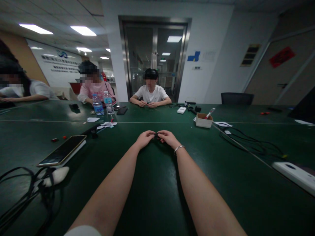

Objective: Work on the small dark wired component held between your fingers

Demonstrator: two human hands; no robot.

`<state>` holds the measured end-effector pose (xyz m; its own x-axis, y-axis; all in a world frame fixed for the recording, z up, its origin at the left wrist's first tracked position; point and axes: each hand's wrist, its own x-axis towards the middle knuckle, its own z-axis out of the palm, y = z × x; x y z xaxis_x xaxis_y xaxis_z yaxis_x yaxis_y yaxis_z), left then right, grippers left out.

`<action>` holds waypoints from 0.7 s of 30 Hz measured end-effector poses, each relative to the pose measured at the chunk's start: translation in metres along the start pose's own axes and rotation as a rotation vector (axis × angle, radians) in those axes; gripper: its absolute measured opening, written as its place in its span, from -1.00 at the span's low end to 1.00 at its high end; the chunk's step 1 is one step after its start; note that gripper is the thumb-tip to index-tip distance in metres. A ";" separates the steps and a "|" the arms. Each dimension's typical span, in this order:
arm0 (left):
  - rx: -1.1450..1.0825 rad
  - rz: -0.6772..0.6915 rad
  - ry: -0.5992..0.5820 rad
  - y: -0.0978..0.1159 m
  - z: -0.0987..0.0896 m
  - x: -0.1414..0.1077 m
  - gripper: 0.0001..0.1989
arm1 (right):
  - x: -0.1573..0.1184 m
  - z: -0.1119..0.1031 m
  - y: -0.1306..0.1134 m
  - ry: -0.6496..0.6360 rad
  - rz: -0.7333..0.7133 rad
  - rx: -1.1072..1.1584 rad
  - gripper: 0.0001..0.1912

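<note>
Both my arms reach forward over the dark green table [157,183]. My left hand [145,139] and my right hand [169,138] meet near the middle of the view, fingertips closed on a small black object [156,135]. Its kind is too small and too covered by the fingers to make out. A silver bracelet [179,149] circles my right wrist. The two hands rest low, at the table's surface, with the fingers of each pinched together.
Left of me lie a phone [64,149], a white mouse [57,176] and black cables [27,186]. Bottles [108,103] stand farther back. At right are a small box [203,121], more cables [248,141] and a white device [295,175]. Several people sit around the table.
</note>
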<state>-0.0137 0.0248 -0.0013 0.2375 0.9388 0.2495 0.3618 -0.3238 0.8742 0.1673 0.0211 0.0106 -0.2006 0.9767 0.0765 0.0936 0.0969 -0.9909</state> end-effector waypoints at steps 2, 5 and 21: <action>0.022 -0.006 -0.005 0.000 0.000 0.000 -0.64 | 0.000 0.000 0.000 0.000 0.003 -0.001 -0.85; 0.023 0.016 -0.005 0.000 0.000 0.000 -0.65 | 0.000 0.000 -0.001 0.003 0.004 -0.008 -0.85; 0.017 0.030 0.004 -0.001 0.001 -0.001 -0.67 | 0.000 0.001 -0.001 0.008 -0.002 -0.007 -0.86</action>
<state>-0.0133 0.0245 -0.0030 0.2453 0.9289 0.2774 0.3699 -0.3542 0.8589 0.1663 0.0206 0.0111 -0.1933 0.9779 0.0798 0.1000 0.1006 -0.9899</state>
